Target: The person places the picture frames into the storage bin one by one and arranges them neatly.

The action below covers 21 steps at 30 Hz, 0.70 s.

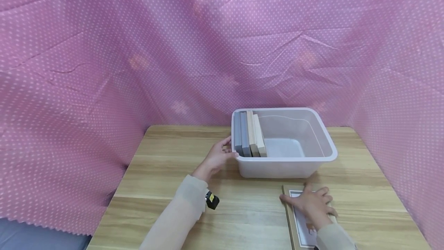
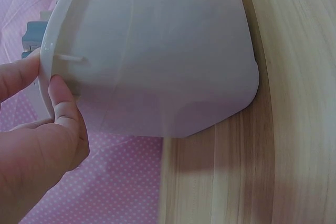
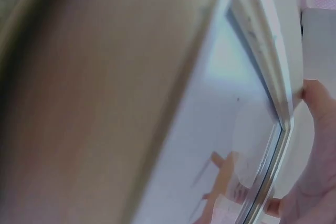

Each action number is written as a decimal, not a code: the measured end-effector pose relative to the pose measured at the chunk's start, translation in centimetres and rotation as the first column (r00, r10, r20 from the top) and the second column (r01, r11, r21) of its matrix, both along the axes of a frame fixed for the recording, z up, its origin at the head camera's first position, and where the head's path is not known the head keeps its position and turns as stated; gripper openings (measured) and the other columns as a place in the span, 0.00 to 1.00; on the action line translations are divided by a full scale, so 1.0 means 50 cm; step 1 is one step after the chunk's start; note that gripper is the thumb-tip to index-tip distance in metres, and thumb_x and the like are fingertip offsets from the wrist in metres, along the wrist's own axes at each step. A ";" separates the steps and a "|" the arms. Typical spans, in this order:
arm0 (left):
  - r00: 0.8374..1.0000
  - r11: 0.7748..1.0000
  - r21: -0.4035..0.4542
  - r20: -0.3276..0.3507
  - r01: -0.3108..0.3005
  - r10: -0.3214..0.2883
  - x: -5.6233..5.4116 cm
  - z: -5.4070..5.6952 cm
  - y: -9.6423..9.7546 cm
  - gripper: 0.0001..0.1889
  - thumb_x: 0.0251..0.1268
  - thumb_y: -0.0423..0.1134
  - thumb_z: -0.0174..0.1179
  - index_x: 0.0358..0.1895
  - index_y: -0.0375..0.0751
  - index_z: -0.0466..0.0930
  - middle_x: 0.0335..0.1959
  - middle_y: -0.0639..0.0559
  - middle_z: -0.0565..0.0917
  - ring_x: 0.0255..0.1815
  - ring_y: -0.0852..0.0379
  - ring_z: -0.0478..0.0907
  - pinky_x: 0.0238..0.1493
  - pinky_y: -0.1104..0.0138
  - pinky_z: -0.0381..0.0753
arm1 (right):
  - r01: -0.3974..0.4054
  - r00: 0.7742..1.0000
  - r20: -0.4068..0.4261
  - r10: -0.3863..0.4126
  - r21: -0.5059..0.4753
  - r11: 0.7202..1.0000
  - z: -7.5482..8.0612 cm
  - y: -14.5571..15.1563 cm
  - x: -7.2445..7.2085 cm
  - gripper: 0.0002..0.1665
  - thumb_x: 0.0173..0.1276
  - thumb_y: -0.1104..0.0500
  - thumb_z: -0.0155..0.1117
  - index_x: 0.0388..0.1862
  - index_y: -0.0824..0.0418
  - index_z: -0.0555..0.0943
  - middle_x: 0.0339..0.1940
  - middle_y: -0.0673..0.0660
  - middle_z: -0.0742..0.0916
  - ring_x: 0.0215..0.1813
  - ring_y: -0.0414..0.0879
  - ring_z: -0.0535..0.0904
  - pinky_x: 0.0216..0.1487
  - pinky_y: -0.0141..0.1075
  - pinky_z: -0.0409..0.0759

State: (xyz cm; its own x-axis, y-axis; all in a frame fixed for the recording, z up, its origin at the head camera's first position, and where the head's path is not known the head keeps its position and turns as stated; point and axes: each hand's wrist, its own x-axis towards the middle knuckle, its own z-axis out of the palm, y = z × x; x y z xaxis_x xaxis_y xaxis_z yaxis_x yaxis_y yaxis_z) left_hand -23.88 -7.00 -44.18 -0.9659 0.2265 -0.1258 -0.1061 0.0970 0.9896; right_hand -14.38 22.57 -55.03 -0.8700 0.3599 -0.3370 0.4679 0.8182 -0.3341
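A white plastic bin [image 1: 277, 169] stands toward the back right of the table. My left hand [image 1: 216, 157] pinches its rim at the left side; in the left wrist view, fingers lie on both sides of the rim. A picture frame [image 1: 293, 230] with a light wooden border and a white-edged picture lies at the front right. Across it my right hand [image 1: 313, 203] spreads, gripping it by its two long edges. The right wrist view shows the frame's glossy front [image 3: 226, 129] close up, with a finger and thumb at its far end.
Several thin grey and wood-coloured frames [image 1: 249, 134] stand on edge along the bin's left wall. The wood-grain table [image 1: 166, 165] ends at a pink dotted cloth [image 1: 194, 49] at the back and sides. A black device [image 1: 212, 200] is strapped on the left wrist.
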 end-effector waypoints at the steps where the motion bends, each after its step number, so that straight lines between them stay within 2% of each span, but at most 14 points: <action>1: 1.000 1.000 -0.001 0.000 -0.001 0.001 0.001 0.000 0.000 0.39 0.54 0.21 0.62 0.71 0.35 0.58 0.64 0.36 0.67 0.58 0.39 0.72 0.54 0.62 0.77 | 0.003 1.000 -0.009 -0.003 -0.005 1.000 -0.002 0.001 0.000 0.85 0.23 0.12 0.59 0.70 0.70 0.53 0.60 0.90 0.41 0.57 0.89 0.43 0.38 0.85 0.48; 7: 1.000 1.000 -0.008 -0.013 0.007 -0.007 0.010 0.005 0.002 0.39 0.53 0.21 0.62 0.71 0.34 0.59 0.62 0.36 0.68 0.57 0.40 0.72 0.53 0.62 0.78 | 0.019 0.999 -0.039 -0.020 -0.030 0.999 0.003 0.004 0.007 0.84 0.22 0.14 0.63 0.70 0.69 0.54 0.59 0.90 0.45 0.56 0.88 0.46 0.38 0.85 0.46; 14: 1.000 1.000 0.001 0.006 -0.010 0.010 0.017 0.007 0.002 0.40 0.52 0.20 0.62 0.71 0.35 0.59 0.61 0.37 0.68 0.57 0.39 0.72 0.53 0.62 0.78 | -0.035 0.994 -0.108 0.026 -0.083 0.996 0.040 0.008 0.017 0.79 0.29 0.19 0.67 0.74 0.59 0.51 0.61 0.91 0.40 0.59 0.89 0.41 0.37 0.86 0.41; 18: 1.000 1.000 0.006 0.005 -0.007 0.007 0.021 0.008 0.001 0.40 0.52 0.20 0.62 0.71 0.35 0.59 0.61 0.37 0.68 0.56 0.40 0.73 0.53 0.62 0.78 | -0.065 0.991 -0.128 0.051 -0.105 0.992 0.065 0.013 0.023 0.74 0.31 0.18 0.66 0.72 0.56 0.55 0.62 0.90 0.39 0.59 0.88 0.42 0.37 0.86 0.43; 21: 1.000 1.000 0.005 0.004 0.000 0.000 0.025 0.009 0.001 0.39 0.53 0.20 0.62 0.71 0.34 0.58 0.62 0.35 0.68 0.56 0.41 0.73 0.53 0.63 0.79 | -0.074 0.988 -0.140 0.059 -0.103 0.992 0.081 0.018 0.029 0.72 0.31 0.17 0.64 0.70 0.56 0.57 0.63 0.89 0.41 0.59 0.87 0.45 0.38 0.85 0.48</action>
